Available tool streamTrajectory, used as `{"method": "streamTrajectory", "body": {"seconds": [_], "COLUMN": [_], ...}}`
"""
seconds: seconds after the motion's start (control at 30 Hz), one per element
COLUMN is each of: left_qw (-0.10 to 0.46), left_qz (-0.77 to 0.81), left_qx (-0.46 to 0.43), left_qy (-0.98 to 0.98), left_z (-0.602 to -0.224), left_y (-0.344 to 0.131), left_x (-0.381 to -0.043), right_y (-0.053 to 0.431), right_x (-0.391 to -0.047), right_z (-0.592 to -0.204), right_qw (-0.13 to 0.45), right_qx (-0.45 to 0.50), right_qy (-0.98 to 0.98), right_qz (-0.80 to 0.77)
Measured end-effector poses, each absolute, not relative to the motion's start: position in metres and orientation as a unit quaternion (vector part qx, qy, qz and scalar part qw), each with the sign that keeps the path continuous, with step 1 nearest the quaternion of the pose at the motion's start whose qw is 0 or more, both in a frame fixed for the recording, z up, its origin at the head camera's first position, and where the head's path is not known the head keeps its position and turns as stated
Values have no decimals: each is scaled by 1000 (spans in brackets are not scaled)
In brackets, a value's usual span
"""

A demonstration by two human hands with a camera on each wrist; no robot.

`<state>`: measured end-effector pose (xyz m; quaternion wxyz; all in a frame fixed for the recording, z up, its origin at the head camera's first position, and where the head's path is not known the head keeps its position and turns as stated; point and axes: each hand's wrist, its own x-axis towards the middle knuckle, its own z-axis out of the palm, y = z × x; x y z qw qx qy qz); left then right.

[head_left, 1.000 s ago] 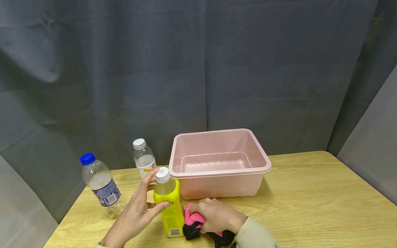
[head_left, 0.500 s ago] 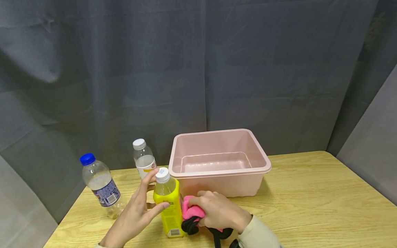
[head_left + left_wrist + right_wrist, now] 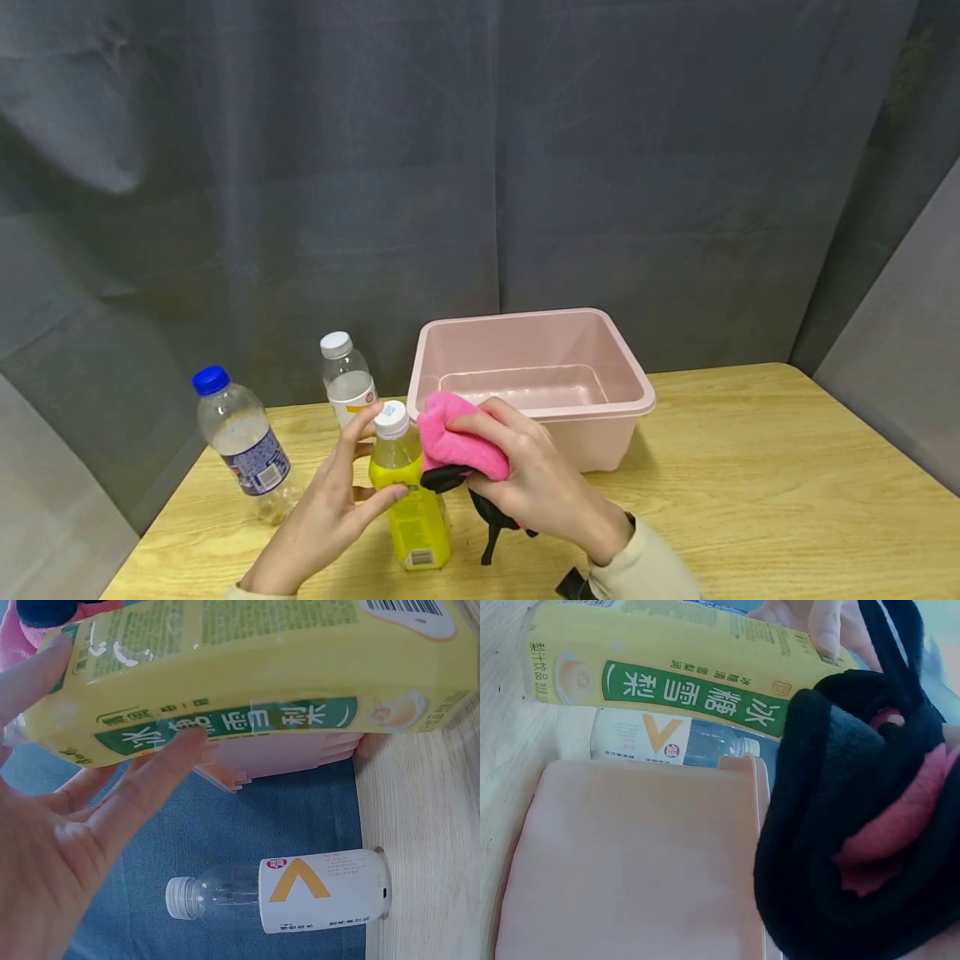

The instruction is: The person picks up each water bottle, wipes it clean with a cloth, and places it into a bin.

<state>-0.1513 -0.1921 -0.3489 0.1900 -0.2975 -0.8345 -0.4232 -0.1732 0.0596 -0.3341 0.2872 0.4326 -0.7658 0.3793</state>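
My left hand [image 3: 322, 508] holds a drink bottle [image 3: 415, 525] with a yellow label and white cap, thumb on one side and fingers on the other. The bottle stands upright on the table; its green label panel [image 3: 225, 724] shows in the left wrist view. In my right hand [image 3: 536, 471] is a bunched soft pink-and-black fabric item [image 3: 457, 437], raised beside the bottle's shoulder, in front of the bin's near left corner. Up close in the right wrist view, its black fabric [image 3: 817, 847] has pink inside and a dangling strap. What kind of article it is, I cannot tell.
A pink plastic bin [image 3: 615, 408] stands behind my hands at the table's back. To the left are a clear bottle with a white cap [image 3: 337, 344] and one with a blue cap [image 3: 212, 381]. A grey curtain [image 3: 495, 167] hangs behind the wooden table [image 3: 757, 492].
My right hand has lifted the pink-and-black fabric item off the table, up to the height of the bin's rim. The left hand has stayed at the yellow-labelled bottle.
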Motion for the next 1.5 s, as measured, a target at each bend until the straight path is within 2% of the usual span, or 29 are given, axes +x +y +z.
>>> {"method": "streamTrajectory", "body": {"seconds": [0.3, 0.53, 0.7, 0.87, 0.97, 1.27, 1.5], "left_qw": [194, 191, 187, 189, 194, 190, 184], "left_qz": [-421, -421, -419, -418, -418, -421, -423], "left_qx": [-303, -291, -282, -289, -298, -291, -288], "left_qy": [-833, -838, -842, -840, -836, -838, -839], "left_z": [-349, -349, -348, -348, -349, -349, -348], "left_y": [-192, -192, -193, -193, -193, -193, -192], "left_x": [-152, -151, -151, -151, -152, -151, -151], "right_y": [59, 61, 58, 53, 51, 48, 50], "right_x": [-173, -173, -175, -182, -185, -185, -178], "right_z": [-335, -338, -349, -371, -382, -384, -369], "right_qw": [280, 222, 132, 17, -24, -27, 36], "right_qx": [433, 433, 431, 399, 391, 392, 393], "right_qy": [-768, -807, -851, -893, -903, -906, -905], "right_qz": [381, 334, 268, 207, 177, 160, 161]}}
